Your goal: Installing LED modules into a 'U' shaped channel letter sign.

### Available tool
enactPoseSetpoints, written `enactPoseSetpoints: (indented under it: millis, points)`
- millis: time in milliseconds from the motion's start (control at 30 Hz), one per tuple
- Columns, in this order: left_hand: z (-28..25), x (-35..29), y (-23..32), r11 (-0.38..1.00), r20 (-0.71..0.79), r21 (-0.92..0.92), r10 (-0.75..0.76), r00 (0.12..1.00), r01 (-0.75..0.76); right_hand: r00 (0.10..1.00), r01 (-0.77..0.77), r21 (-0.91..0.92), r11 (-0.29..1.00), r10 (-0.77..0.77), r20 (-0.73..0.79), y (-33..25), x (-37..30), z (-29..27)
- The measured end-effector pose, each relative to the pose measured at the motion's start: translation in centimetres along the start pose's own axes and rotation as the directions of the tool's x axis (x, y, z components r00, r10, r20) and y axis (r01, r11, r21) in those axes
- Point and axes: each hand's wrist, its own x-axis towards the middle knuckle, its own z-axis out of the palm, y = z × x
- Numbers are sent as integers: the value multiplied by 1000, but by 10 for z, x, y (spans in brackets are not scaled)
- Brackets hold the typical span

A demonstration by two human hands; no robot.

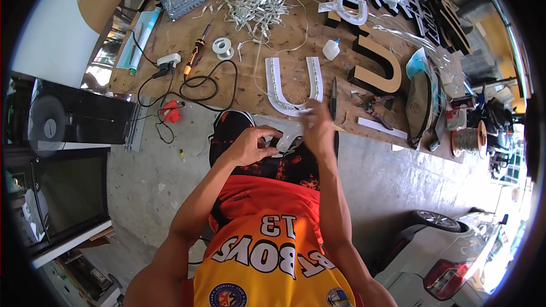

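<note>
My left hand [255, 146] is over my lap, thumb and fingers curled around something small that I cannot make out. A pale, partly see-through piece [293, 135] shows between my hands, its kind unclear. My right hand [319, 131] is smeared by motion just off the table's front edge, so its fingers cannot be read. Closest to it is a white U-shaped letter panel [273, 88], lying flat with a strip of small LED modules along its curve. A slim black pen-like tool [334, 91] lies to the right of the panel.
The wooden table [250, 77] carries a soldering iron [196, 51], a solder spool [223, 48], a heap of wired LED modules [259, 8], a small white bottle [331, 50], a brown-faced U letter [375, 68], pliers [378, 109] and a pouch [424, 102]. A black cable [235, 82] loops over the edge.
</note>
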Motion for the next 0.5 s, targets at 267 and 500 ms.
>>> enactPoseSetpoints:
  millis: [267,500]
  points:
    - [-1,-3,-13,988,-156,-88,116,981,-131,985,-134,-615,777,40,-165,76,40,-46]
    - [-18,3,2,999,-194,-28,16,981,-22,997,-69,-314,947,73,1,57,13,-79]
